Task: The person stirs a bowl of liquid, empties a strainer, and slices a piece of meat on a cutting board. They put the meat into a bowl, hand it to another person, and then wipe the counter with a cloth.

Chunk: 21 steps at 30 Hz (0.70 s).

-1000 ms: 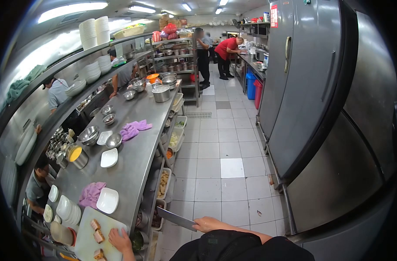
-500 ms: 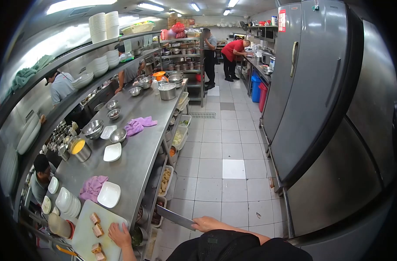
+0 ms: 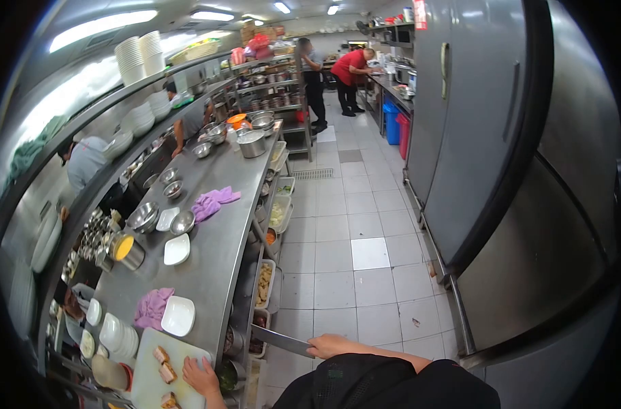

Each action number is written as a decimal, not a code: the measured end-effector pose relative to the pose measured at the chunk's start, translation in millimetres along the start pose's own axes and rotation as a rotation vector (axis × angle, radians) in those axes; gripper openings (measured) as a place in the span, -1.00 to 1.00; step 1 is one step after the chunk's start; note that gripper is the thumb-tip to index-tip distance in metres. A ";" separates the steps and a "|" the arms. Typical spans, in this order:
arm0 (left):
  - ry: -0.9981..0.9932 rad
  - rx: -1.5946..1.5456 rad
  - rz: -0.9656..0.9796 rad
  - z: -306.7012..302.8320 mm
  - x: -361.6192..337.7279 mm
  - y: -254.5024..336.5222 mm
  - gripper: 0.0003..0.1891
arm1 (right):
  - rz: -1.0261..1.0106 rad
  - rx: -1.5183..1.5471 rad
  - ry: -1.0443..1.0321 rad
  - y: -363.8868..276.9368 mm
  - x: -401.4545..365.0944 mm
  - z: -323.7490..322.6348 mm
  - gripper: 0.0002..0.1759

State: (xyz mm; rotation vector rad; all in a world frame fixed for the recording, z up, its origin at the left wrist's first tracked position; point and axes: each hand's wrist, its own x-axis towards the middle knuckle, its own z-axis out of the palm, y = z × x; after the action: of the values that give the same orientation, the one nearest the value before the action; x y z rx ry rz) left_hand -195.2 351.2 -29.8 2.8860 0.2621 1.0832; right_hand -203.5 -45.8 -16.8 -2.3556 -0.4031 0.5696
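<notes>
My left hand [image 3: 201, 376] rests on the white cutting board [image 3: 185, 345] with its fingers spread, right beside pieces of cooked meat with a browned edge [image 3: 167, 372]. More such meat lies at the board's lower edge, partly cut off by the frame. In my right hand [image 3: 327, 345] is the handle end of a large broad-bladed knife [image 3: 281, 340]. Its blade points left, off the steel table's edge and above the aisle side. A square white dish [image 3: 179, 316] and a purple cloth [image 3: 153, 308] sit just beyond the board.
Stacked white bowls [image 3: 118, 335] and a container with a red rim [image 3: 111, 373] stand left of the board. Metal bowls [image 3: 144, 217] and a pot of yellow liquid [image 3: 128, 251] are farther along the table [image 3: 211, 273]. Tall grey refrigerators [image 3: 484, 136] line the right; several people work beyond.
My view has turned and tilted slightly, so the table appears shifted and rotated. My left hand stays on the board beside the meat, and my right hand still holds the knife.
</notes>
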 end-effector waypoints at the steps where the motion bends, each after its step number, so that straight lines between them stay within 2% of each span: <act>1: -0.029 0.002 -0.011 -0.9 -0.2 -0.3 -0.63 | 0.005 0.015 0.016 -5.0 -4.1 -5.0 -0.64; 5: -0.079 0.024 -0.031 8.9 -3.5 -8.7 -0.60 | 0.016 0.065 0.020 -2.0 -10.7 -7.8 -0.64; 21: -0.012 0.000 0.016 3.6 -4.6 -3.7 -0.65 | 0.029 0.089 0.055 22.7 -21.8 -4.6 -0.63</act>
State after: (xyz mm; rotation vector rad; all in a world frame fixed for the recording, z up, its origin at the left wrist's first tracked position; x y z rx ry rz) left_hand -196.8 354.1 -35.9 2.8988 0.2382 1.0673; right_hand -216.9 -74.1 -22.6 -2.2896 -0.3123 0.5244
